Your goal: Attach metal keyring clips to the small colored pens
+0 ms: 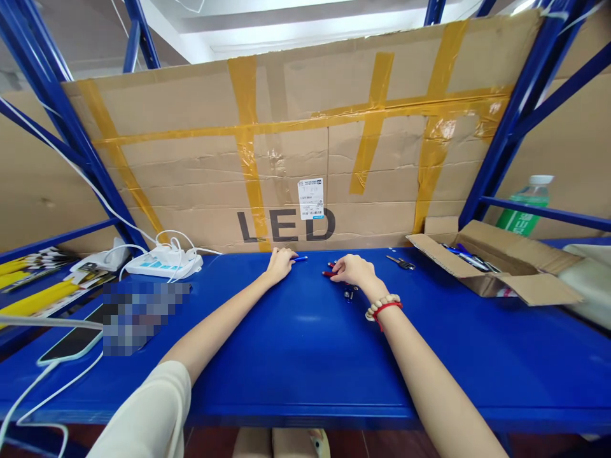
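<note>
Near the back edge of the blue shelf, my left hand [280, 264] is closed, its fingers curled at one end of a blue pen [300, 259] that points right. My right hand [354, 271] is bent over a dark red pen [328, 273] with the fingertips pinched on it. Another red tip [331, 264] shows just behind those fingers; the rest of it is hidden. Below my right palm lie several small shiny pieces [350, 294], too small to make out. A beaded bracelet and a red cord circle my right wrist.
An open cardboard box [494, 254] with pens stands right, a green-labelled bottle [525, 207] behind it. Keys [402, 262] lie at the back. Left are a white power strip [165, 263], cables and a phone [76, 340]. A large cardboard sheet [286, 159] closes the back.
</note>
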Motion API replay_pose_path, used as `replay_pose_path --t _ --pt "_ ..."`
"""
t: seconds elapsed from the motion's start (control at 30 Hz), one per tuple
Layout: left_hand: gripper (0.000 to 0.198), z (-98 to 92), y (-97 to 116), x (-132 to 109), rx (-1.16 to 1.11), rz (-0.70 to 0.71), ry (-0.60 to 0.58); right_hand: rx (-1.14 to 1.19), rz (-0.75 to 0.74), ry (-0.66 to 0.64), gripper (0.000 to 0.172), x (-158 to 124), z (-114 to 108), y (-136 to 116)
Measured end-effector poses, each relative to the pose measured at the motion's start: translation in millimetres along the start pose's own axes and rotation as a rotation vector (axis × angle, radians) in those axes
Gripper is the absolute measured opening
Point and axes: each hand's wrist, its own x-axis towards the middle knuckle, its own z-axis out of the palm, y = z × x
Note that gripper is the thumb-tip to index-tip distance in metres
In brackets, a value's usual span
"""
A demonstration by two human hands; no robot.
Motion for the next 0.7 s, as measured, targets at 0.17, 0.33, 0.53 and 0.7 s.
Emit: replay_pose_path --t 0.17,0.33,0.53,0.7 --pt "0.024 -1.7 29 -14 -0.11 0.182 -0.093 -0.047 0.042 0.02 0.018 3 1 0" --pt "0.02 7.8 60 -27 -0.171 0.216 -0.025 -0.03 0.154 0.16 0.023 -5 -17 -1" --pt "0.03 7.3 102 -49 -0.184 0.381 0.01 -0.133 0.259 -0.035 0.022 -14 -36 -3" --pt "0.023 5.4 114 -56 -0.137 0.412 -0.108 -0.203 0.372 -0.307 0.025 -10 -35 6"
